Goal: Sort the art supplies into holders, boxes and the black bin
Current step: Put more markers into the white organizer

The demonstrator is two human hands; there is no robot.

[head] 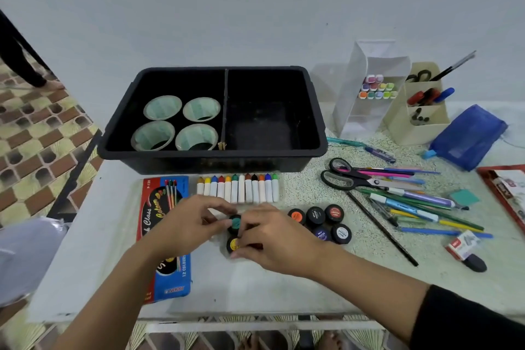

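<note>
Main risk we see: both hands crowd the same small cluster of paint pots, so a pot could get nudged, roll off or tip. The green-lidded pot (pixel 235 222) sits pinched between the left hand (pixel 186 226) fingertips and the right hand (pixel 274 239) fingertips, apparently raised a little on its side, lid facing us. A two-handed fingertip pinch is weak; if either hand lets go early, the pot drops onto the yellow-lidded pot (pixel 234 244) right below it. We can't tell whether the lid is screwed tight; a loose one means spilled paint.

Second risk: the right hand's palm hides whatever lies under it, maybe more pots. We can't tell, and a sweep could knock them.

Third: the crayon tray (pixel 240 188) lies just beyond the hands; a lift toward the black bin (pixel 216 119) passes over it, and a low wrist could scatter the crayons. The five other pots (pixel 319 221) sit just right of the right hand, touching each other, easy to bump.

Pose: both forearms come in from the near edge of the surface (pixel 99 250), converging. Left hand palm down, fingers curled, thumb and forefinger on the green pot's left side, resting partly over the crayon box lid (pixel 163 236). Right hand palm down, fingers bent, tips on the pot's right side and reaching the yellow pot. Neither hand is clenched; both make a light fingertip grasp.

The bin lies beyond the hands, with four tape rolls (pixel 176 126) in its left compartment and nothing visible in the right.
</note>
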